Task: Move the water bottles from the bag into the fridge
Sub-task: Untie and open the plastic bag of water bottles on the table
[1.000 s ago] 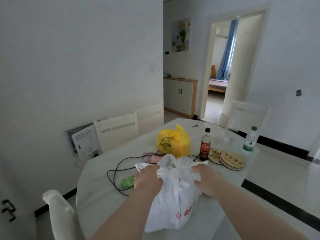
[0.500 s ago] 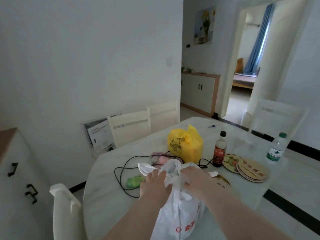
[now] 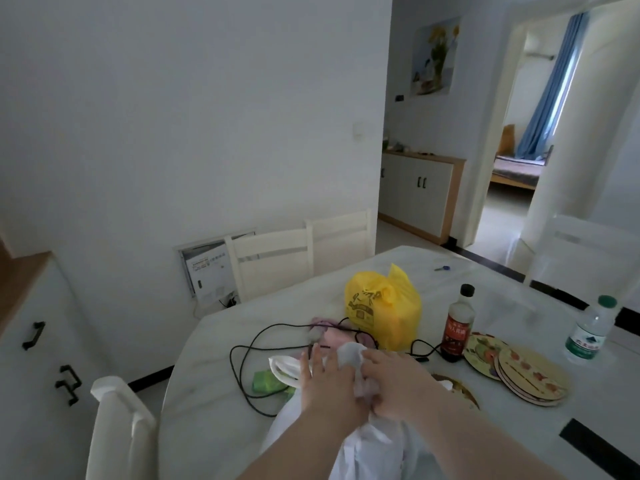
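Fingers of the right hand [image 3: 398,386] are curled round the bunched neck of the white plastic bag [image 3: 374,445]. The left hand [image 3: 327,386] is laid on the bag's top with its fingers nearly straight, gripping nothing. The bag is stood at the 6 o'clock edge of the desk [image 3: 207,417], and its contents are hidden. From the bag, a green-capped water bottle [image 3: 588,330] is seen upright at 2 o'clock, a yellow bag [image 3: 384,306] at 12 o'clock, and a dark sauce bottle [image 3: 457,327] between them.
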